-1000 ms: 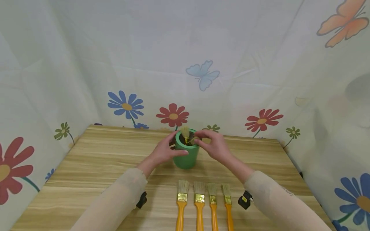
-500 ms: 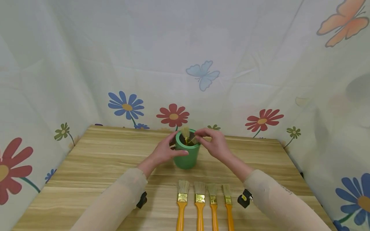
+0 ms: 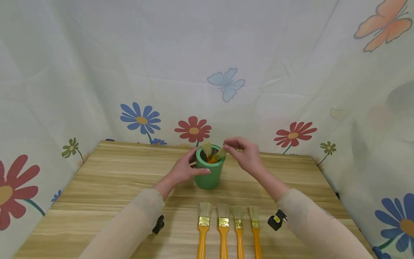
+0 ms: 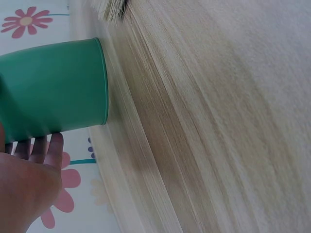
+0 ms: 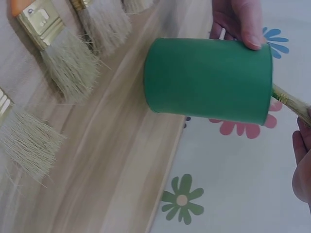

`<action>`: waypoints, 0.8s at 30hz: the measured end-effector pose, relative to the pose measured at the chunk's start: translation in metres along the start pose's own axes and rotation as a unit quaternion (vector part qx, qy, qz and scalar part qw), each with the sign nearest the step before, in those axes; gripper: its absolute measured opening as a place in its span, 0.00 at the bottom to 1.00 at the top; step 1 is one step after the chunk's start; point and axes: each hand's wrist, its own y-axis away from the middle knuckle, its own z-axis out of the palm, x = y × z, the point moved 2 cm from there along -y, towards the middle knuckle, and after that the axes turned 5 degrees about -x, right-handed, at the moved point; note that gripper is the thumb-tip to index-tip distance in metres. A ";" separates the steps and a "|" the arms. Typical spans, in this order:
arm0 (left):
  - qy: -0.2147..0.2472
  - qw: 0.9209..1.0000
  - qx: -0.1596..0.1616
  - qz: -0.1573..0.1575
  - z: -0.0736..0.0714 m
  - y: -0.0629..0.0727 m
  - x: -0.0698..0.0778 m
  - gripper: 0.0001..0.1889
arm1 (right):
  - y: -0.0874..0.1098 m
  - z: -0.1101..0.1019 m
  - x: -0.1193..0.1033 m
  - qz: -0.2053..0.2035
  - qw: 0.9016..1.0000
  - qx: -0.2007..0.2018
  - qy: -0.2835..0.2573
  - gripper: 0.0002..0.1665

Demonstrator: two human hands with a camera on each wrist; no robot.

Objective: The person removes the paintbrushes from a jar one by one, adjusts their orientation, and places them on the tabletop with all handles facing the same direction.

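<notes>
A round green brush holder stands upright on the table near its back edge. My left hand holds it from the left, thumb across the front and fingers around the far side; the left wrist view has the fingers against the green wall. One paintbrush leans inside the holder, bristles up. With thumb and fingertips, my right hand pinches the bristle end of a second paintbrush, tilted to the right over the rim. Its lower handle is hidden inside the holder.
Several paintbrushes with orange handles, among them a wide brush and a narrow brush, lie in a row in front of the holder, bristles pointing away. A printed flower curtain hangs behind the wooden table.
My right hand has moved slightly up and to the right, and more of the pinched paintbrush's bristles and ferrule now shows above the rim. The left hand and holder stay put.
</notes>
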 end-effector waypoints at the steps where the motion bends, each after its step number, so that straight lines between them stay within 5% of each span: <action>1: -0.001 1.000 0.000 0.000 0.000 0.000 0.000 0.51 | 0.000 -0.002 -0.001 0.002 1.000 0.004 -0.003 0.12; 24: 0.000 1.000 0.002 -0.006 -0.001 -0.001 -0.001 0.53 | -0.002 -0.062 -0.017 0.059 0.992 0.060 -0.090 0.16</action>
